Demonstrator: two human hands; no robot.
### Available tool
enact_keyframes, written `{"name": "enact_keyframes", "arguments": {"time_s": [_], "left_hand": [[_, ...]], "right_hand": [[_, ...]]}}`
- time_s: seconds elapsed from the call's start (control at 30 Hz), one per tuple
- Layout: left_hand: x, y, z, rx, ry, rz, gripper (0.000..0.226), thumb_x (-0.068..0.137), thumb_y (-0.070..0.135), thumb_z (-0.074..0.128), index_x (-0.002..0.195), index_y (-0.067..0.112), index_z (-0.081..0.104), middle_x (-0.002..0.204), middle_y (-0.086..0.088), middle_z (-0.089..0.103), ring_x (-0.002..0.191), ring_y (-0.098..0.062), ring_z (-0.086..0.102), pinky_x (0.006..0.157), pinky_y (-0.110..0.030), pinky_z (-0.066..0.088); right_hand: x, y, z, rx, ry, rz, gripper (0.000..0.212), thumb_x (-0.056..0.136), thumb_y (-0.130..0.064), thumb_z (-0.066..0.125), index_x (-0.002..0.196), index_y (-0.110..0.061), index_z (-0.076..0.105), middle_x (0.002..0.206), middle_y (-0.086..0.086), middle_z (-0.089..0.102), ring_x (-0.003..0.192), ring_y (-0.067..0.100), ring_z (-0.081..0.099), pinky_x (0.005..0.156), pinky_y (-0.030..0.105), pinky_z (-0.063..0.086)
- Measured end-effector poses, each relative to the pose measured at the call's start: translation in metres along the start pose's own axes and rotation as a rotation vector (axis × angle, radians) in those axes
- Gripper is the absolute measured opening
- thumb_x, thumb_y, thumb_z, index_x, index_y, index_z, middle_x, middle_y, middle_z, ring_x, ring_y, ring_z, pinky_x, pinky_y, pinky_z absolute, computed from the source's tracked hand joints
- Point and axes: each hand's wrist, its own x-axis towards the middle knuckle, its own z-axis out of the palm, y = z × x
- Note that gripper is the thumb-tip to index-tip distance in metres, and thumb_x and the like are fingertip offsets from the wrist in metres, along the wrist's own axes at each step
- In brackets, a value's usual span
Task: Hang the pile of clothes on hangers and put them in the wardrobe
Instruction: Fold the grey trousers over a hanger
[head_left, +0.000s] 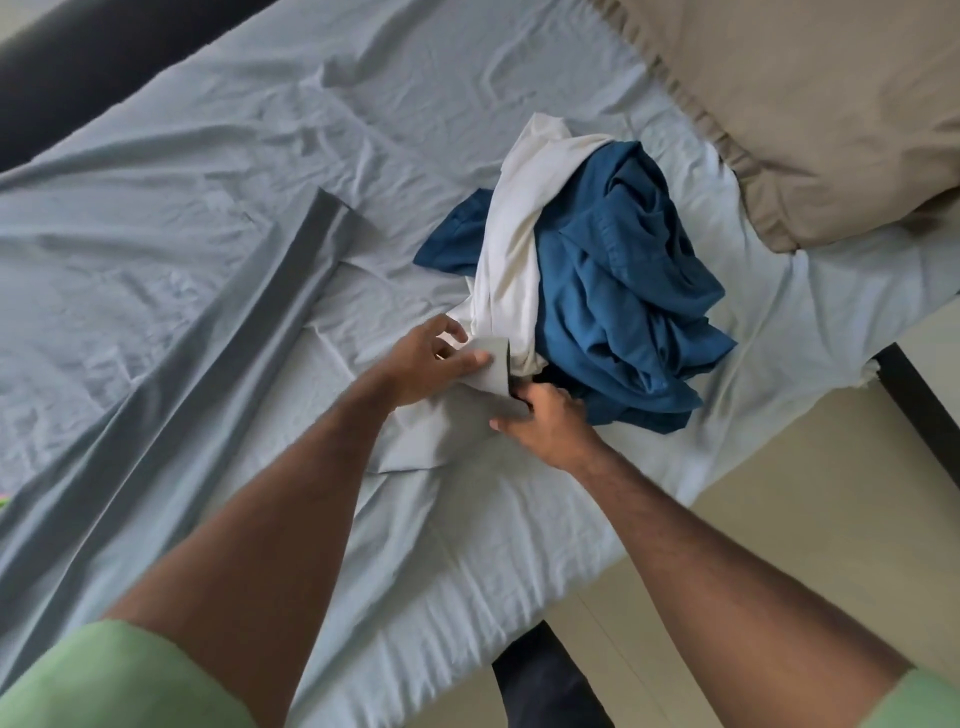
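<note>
Early stage: the bed (208, 218) carries the whole pile (587, 280) just below the pillow (810, 104), nothing hung, no hanger or wardrobe in view. Left hand (431, 358) and right hand (545, 421) both pinch a pale garment (457, 415) at the pile's near edge.

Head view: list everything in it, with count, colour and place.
blue garment: one, dark blue, crumpled in the pile on the bed
white garment: one, white, draped over the blue garment
grey garment: one, pale grey, at the pile's near edge
sheet: one, light blue with a grey band, covering the bed
pillow: one, tan, top right
left hand: pinches the grey garment
right hand: grips the grey garment
</note>
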Motion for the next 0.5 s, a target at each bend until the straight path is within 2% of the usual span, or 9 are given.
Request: {"name": "enact_keyframes", "arguments": {"time_s": [0.1, 0.17, 0.23, 0.3, 0.33, 0.4, 0.43, 0.5], "left_hand": [[0.001, -0.006, 0.0, 0.083, -0.042, 0.021, 0.082, 0.054, 0.053, 0.093, 0.122, 0.032, 0.052, 0.1, -0.004, 0.069, 0.077, -0.013, 0.063, 0.066, -0.025, 0.052], [-0.001, -0.007, 0.002, 0.226, -0.075, 0.05, 0.085, 0.054, 0.036, 0.098, 0.126, 0.032, 0.052, 0.103, -0.002, 0.065, 0.081, -0.012, 0.06, 0.067, -0.016, 0.048], [-0.003, -0.005, 0.006, 0.341, -0.075, 0.085, 0.07, 0.063, 0.027, 0.095, 0.122, 0.031, 0.057, 0.102, 0.0, 0.065, 0.079, -0.008, 0.057, 0.064, -0.012, 0.043], [-0.004, 0.001, 0.01, 0.34, -0.027, 0.117, 0.045, 0.074, 0.026, 0.088, 0.112, 0.028, 0.064, 0.096, 0.001, 0.065, 0.074, -0.004, 0.055, 0.064, -0.011, 0.041], [-0.004, 0.004, 0.011, 0.295, 0.0, 0.141, 0.028, 0.081, 0.025, 0.083, 0.105, 0.025, 0.067, 0.092, -0.001, 0.067, 0.07, -0.005, 0.055, 0.065, -0.014, 0.042], [-0.003, 0.013, 0.011, 0.193, 0.031, 0.157, 0.003, 0.092, 0.02, 0.07, 0.09, 0.019, 0.07, 0.087, -0.008, 0.069, 0.07, -0.011, 0.056, 0.07, -0.026, 0.045], [0.0, 0.014, 0.008, 0.193, 0.052, 0.149, 0.01, 0.095, 0.018, 0.065, 0.086, 0.017, 0.07, 0.084, -0.008, 0.069, 0.072, -0.013, 0.057, 0.072, -0.031, 0.046], [0.007, 0.015, 0.005, 0.211, 0.083, 0.106, 0.016, 0.099, 0.016, 0.057, 0.087, 0.015, 0.068, 0.082, -0.001, 0.064, 0.076, -0.015, 0.054, 0.072, -0.03, 0.044]], "right_hand": [[0.0, -0.003, -0.001, 0.073, 0.095, -0.003, 0.036, 0.082, -0.051, 0.064, 0.106, -0.025, 0.074, 0.102, -0.003, 0.076, 0.102, 0.024, 0.066, 0.096, 0.051, 0.049], [-0.001, -0.003, -0.004, 0.127, 0.151, -0.026, 0.041, 0.082, -0.053, 0.058, 0.102, -0.022, 0.074, 0.097, -0.005, 0.076, 0.097, 0.02, 0.068, 0.093, 0.048, 0.051], [-0.006, -0.002, -0.009, 0.19, 0.212, -0.09, 0.036, 0.086, -0.049, 0.061, 0.095, -0.017, 0.073, 0.078, -0.013, 0.072, 0.076, 0.006, 0.065, 0.078, 0.035, 0.054], [-0.012, -0.004, -0.014, 0.218, 0.262, -0.135, 0.026, 0.091, -0.038, 0.07, 0.086, -0.013, 0.068, 0.058, -0.021, 0.058, 0.055, 0.001, 0.053, 0.059, 0.019, 0.042], [-0.015, -0.004, -0.016, 0.239, 0.268, -0.141, 0.024, 0.091, -0.034, 0.072, 0.085, -0.012, 0.066, 0.056, -0.021, 0.054, 0.053, 0.002, 0.05, 0.056, 0.016, 0.037], [-0.017, -0.003, -0.02, 0.314, 0.239, -0.146, 0.023, 0.087, -0.036, 0.078, 0.092, -0.016, 0.067, 0.062, -0.019, 0.057, 0.057, 0.002, 0.052, 0.057, 0.019, 0.041], [-0.018, -0.004, -0.024, 0.353, 0.191, -0.139, 0.03, 0.082, -0.038, 0.081, 0.1, -0.017, 0.069, 0.071, -0.017, 0.062, 0.065, 0.001, 0.056, 0.062, 0.023, 0.047], [-0.014, -0.002, -0.03, 0.344, 0.071, -0.123, 0.042, 0.077, -0.035, 0.085, 0.111, -0.016, 0.069, 0.088, -0.011, 0.069, 0.08, 0.004, 0.063, 0.075, 0.027, 0.053]]}}
